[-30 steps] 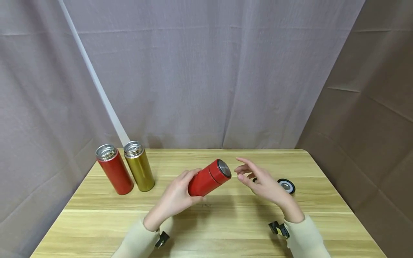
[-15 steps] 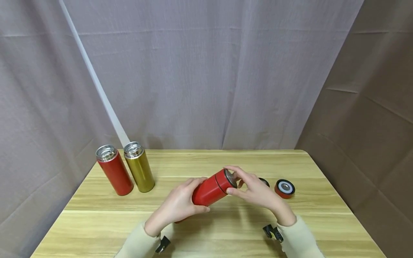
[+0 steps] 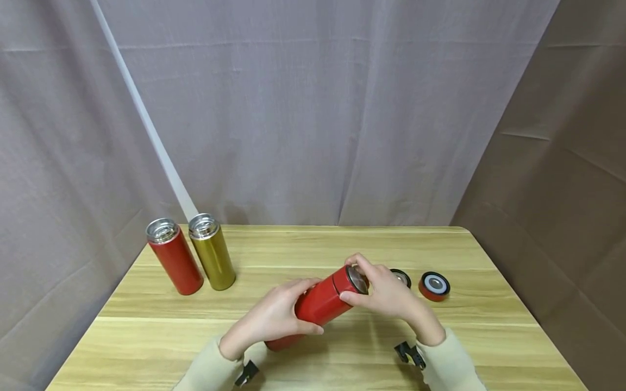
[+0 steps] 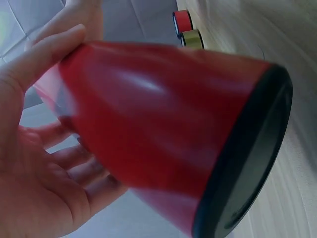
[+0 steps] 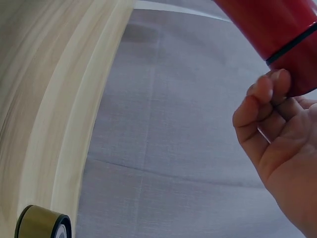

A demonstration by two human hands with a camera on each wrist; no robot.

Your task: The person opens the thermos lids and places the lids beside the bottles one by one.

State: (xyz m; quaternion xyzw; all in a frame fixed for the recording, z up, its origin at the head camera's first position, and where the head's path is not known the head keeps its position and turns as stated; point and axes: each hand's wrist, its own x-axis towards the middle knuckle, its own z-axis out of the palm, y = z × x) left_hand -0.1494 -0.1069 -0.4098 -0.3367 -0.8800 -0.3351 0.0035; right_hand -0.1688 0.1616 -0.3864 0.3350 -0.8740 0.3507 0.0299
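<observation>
A red thermos bottle (image 3: 320, 303) is held tilted above the table, its capped end up and to the right. My left hand (image 3: 276, 315) grips it round the body, thumb on the near side and fingers over the far side. The left wrist view shows its black-rimmed base (image 4: 247, 163) facing the camera. At the top, my right hand (image 3: 386, 290) grips the red lid (image 3: 346, 279), with the thumb on the near side and fingers on the far side. A thin dark seam parts lid and body. In the right wrist view the fingers (image 5: 260, 106) curl against the lid.
At the table's back left stand an uncapped red bottle (image 3: 177, 260) and an uncapped gold bottle (image 3: 213, 255), side by side. Right of my right hand lie a red lid (image 3: 433, 288), underside up, and a gold lid (image 5: 42, 223), partly hidden in the head view. Curtains enclose the table.
My right hand has moved left from beside the bottle and taken hold of its lid. The bottle has shifted right and nearer to me in my left hand.
</observation>
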